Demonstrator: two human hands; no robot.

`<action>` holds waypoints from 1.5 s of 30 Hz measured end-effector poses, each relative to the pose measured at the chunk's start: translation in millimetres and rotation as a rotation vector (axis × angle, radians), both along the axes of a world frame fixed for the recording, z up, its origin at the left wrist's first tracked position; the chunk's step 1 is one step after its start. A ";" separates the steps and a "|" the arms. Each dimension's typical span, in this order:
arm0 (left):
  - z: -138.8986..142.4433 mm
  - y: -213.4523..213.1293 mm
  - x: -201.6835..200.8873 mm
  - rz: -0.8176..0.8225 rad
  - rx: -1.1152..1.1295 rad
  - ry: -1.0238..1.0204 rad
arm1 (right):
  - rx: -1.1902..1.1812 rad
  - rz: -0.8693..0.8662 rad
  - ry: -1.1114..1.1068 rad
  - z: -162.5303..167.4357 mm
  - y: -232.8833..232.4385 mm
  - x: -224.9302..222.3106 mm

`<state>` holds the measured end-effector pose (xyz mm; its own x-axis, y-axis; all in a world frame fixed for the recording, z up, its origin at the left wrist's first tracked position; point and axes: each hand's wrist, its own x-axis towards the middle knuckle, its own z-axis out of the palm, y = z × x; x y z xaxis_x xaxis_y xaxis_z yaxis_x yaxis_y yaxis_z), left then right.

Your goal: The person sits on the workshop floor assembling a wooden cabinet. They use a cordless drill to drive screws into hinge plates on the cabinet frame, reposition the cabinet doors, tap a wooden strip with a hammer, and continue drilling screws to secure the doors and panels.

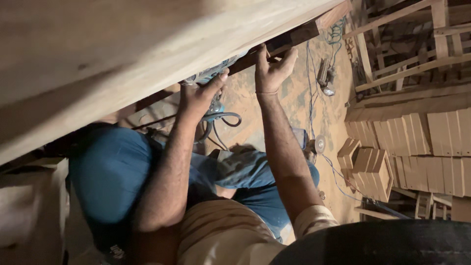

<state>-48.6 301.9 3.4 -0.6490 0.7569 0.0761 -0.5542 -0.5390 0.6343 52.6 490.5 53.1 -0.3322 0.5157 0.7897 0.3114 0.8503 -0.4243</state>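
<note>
The large wooden panel (122, 54) ran slantwise above both hands, its long edge rising toward the far side. The left hand (198, 95), curled around a teal power tool (212, 78), sat just under that edge; the right hand (272, 68) touched it farther along, fingers spread. The tool's working end and most of its body were hidden behind the panel.

Power tool (212, 81) under wooden panel (122, 44), wood block stacks (417, 142) far right, grinder (325, 73) on floor (294, 108) between
</note>
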 end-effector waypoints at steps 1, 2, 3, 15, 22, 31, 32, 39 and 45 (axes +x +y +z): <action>-2.1 0.4 0.3 0.009 0.014 0.018 | -0.004 -0.010 0.001 -0.6 0.9 0.2; -3.8 0.8 0.7 -0.007 -0.002 0.009 | 0.014 0.013 -0.003 -1.1 1.7 0.4; -5.3 1.1 1.4 -0.027 -0.020 0.000 | 0.031 0.030 -0.006 -1.5 2.4 0.8; -2.6 0.4 -1.4 -0.019 -0.092 0.077 | 0.074 0.031 -0.029 -1.7 5.6 2.2; -6.0 1.3 -0.7 0.019 -0.130 0.190 | 0.023 0.040 -0.012 -1.7 4.4 2.8; 0.3 -0.4 0.0 0.001 -0.117 0.173 | 0.071 0.016 -0.028 -2.6 5.3 1.9; 2.2 -1.7 0.3 0.024 -0.126 0.209 | 0.068 0.014 -0.029 -2.6 5.9 2.3; 13.9 -9.5 -0.7 0.132 -0.145 0.363 | 0.050 0.041 -0.012 -3.8 8.6 3.3; 19.3 -12.7 -0.7 0.094 -0.253 0.422 | 0.015 0.037 -0.014 -4.2 7.8 4.4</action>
